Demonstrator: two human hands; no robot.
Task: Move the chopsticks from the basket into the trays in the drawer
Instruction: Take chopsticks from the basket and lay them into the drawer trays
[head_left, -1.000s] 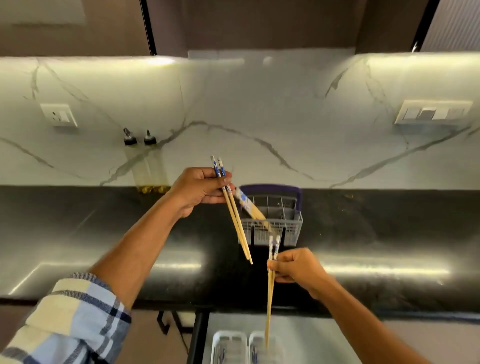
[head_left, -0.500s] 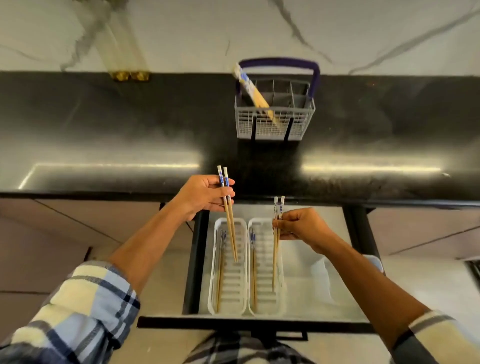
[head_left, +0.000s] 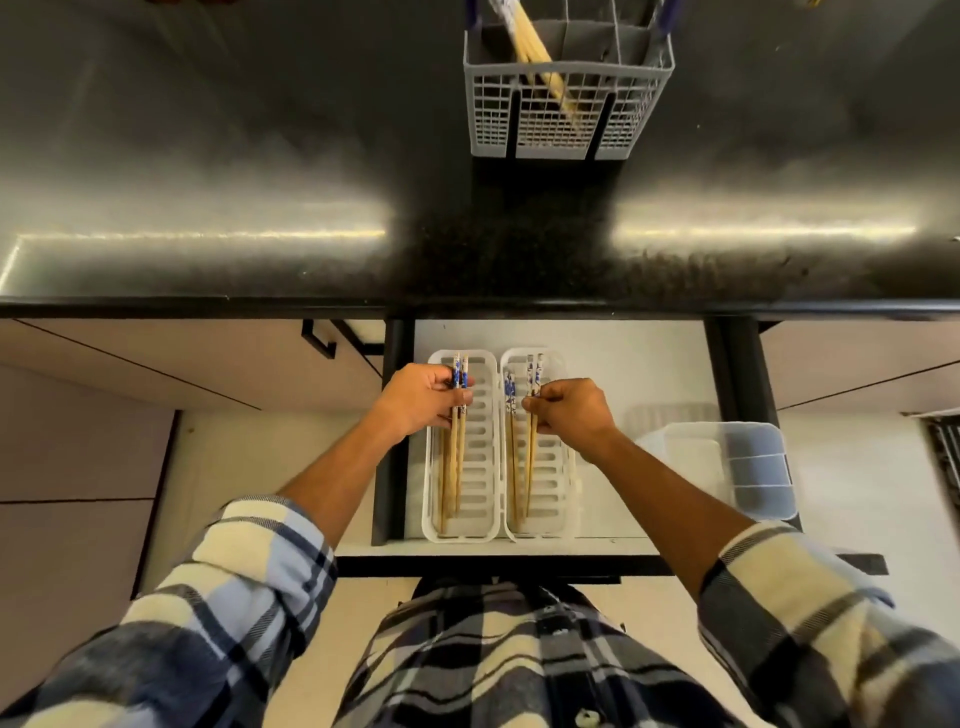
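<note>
Both forearms reach forward over the open drawer (head_left: 649, 364), the left hand (head_left: 421, 400) curled round a pair of bamboo chopsticks with blue-and-white patterned tops (head_left: 457, 441) laid low in the left white slotted plastic tray (head_left: 480, 467), the right hand (head_left: 574, 410) pinching a second such pair (head_left: 530, 467) over the right tray (head_left: 553, 467) (at least one more stick lies beside each held pair). The two long, round-cornered trays sit side by side, a clear divided plastic box (head_left: 737, 467) to their right. Beyond, on the glossy black speckled counter (head_left: 260, 182), a grey grid-walled plastic basket (head_left: 561, 114) holds more chopsticks (head_left: 535, 57), leaning; their count is unclear.
</note>
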